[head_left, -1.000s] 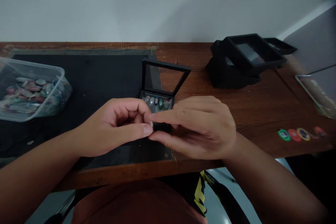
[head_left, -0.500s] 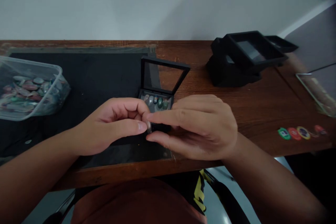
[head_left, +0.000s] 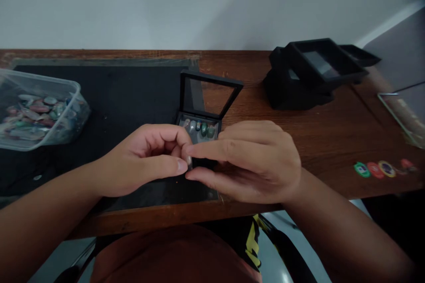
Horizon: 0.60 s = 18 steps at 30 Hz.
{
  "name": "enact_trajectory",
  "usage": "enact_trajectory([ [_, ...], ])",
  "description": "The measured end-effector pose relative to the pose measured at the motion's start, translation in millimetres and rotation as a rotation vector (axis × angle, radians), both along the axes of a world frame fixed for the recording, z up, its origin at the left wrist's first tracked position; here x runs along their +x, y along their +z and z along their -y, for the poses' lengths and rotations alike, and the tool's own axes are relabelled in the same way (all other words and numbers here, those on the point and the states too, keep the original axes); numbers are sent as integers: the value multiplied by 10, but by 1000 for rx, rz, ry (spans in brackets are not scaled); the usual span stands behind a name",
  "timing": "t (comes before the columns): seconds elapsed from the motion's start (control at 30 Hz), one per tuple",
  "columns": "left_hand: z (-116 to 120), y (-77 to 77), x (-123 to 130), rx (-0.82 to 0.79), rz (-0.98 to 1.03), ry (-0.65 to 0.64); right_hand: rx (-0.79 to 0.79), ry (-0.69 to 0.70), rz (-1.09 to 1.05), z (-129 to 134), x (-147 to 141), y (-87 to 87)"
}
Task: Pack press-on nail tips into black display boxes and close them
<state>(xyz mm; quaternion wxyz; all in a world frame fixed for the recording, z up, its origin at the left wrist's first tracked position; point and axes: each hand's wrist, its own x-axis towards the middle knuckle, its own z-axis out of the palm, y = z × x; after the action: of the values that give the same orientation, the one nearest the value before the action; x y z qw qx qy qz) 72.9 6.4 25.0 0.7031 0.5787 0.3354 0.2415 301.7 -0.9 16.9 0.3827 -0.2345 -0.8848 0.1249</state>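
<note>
A tub point(head_left: 40, 117) of stones sits at the desk's point(head_left: 332, 137) left edge, black cases point(head_left: 312, 75) toward the right. Near the front edge, before the open box point(head_left: 204, 110), left hand point(head_left: 146, 159) and right hand point(head_left: 252, 159) meet fingertip to fingertip, pinching a small stone point(head_left: 189, 160).

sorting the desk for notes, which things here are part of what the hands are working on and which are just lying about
In use: left hand, right hand, small stone pinched between them, open display box, tub of stones.

Lying about: stack of black boxes, stickers, black mat.
</note>
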Motion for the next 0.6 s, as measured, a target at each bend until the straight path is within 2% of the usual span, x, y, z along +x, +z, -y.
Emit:
enact_trajectory([
  [0.33,-32,16,15,-38,-8,4,35,4,23,-17,0,-12],
  [0.6,-13,33,-23,-42,4,13,-20,-20,-12,-25,-5,-20],
])
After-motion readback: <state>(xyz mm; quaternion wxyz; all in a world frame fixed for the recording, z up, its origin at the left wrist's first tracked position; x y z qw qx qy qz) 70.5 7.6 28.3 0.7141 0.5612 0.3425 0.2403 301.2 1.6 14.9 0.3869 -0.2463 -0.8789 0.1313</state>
